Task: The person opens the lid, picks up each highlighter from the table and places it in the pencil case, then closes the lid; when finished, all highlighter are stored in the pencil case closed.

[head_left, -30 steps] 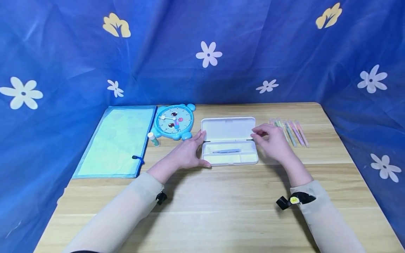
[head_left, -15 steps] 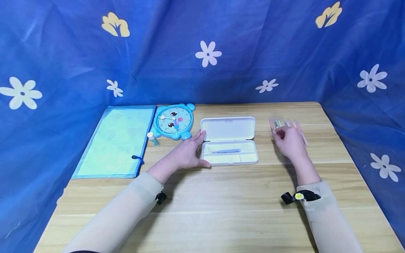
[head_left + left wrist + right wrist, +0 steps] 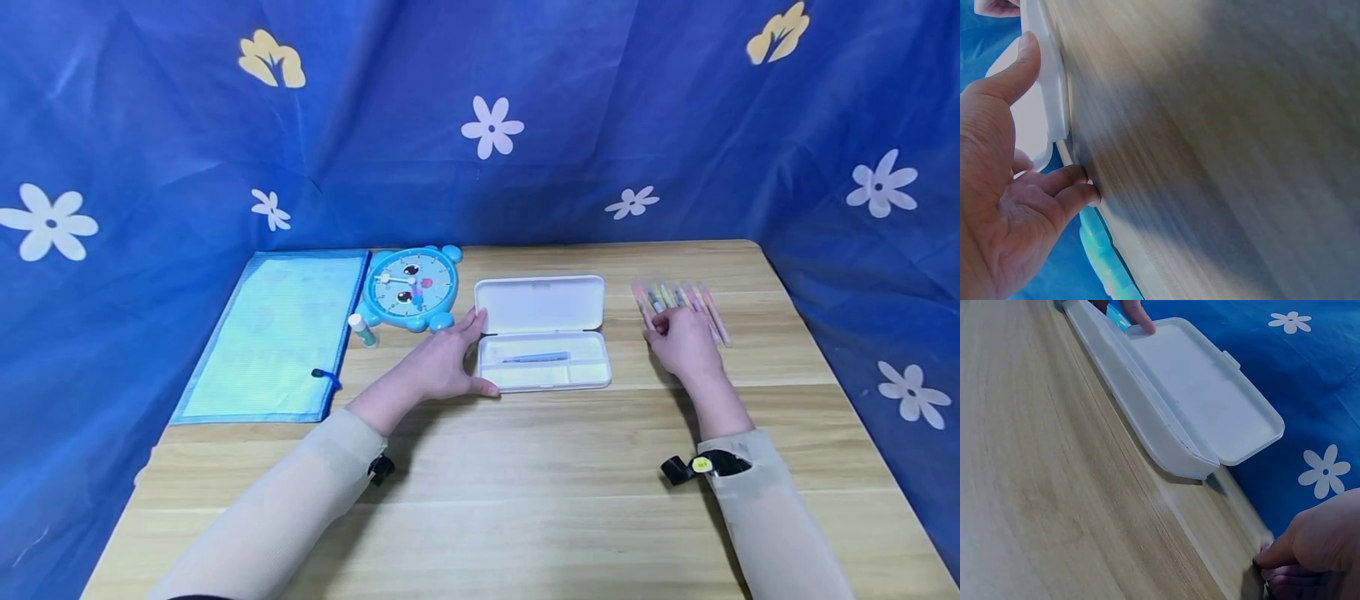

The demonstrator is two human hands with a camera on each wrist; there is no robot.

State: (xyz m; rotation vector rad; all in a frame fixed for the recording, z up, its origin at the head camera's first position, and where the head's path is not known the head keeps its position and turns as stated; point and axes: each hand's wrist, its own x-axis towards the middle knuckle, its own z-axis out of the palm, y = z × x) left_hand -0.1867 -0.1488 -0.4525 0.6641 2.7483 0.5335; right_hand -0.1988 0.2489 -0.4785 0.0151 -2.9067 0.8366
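Note:
An open white pencil case (image 3: 540,304) stands in the middle of the table, its lid tipped back. Inside the tray lies a slim bluish-grey pen (image 3: 537,357). My left hand (image 3: 450,358) holds the case's left end, thumb at the front edge and index finger at the lid; in the left wrist view its other fingers (image 3: 1079,194) touch the table. To the right, several pastel pens (image 3: 712,312) lie side by side. My right hand (image 3: 686,342) is at the lower end of the leftmost pink pen (image 3: 642,302), thumb and fingertips closed on it; the hand partly hides the pens.
Left of the case sits a blue toy clock (image 3: 411,287) with a cartoon face. A glue stick (image 3: 363,330) lies beside a light-blue zip folder (image 3: 277,333). A blue flowered cloth (image 3: 570,125) hangs behind the wooden table (image 3: 540,500).
My right hand has left the pencil case's right side and moved right to the pens, then shifted slightly toward me. The left hand and case have stayed put.

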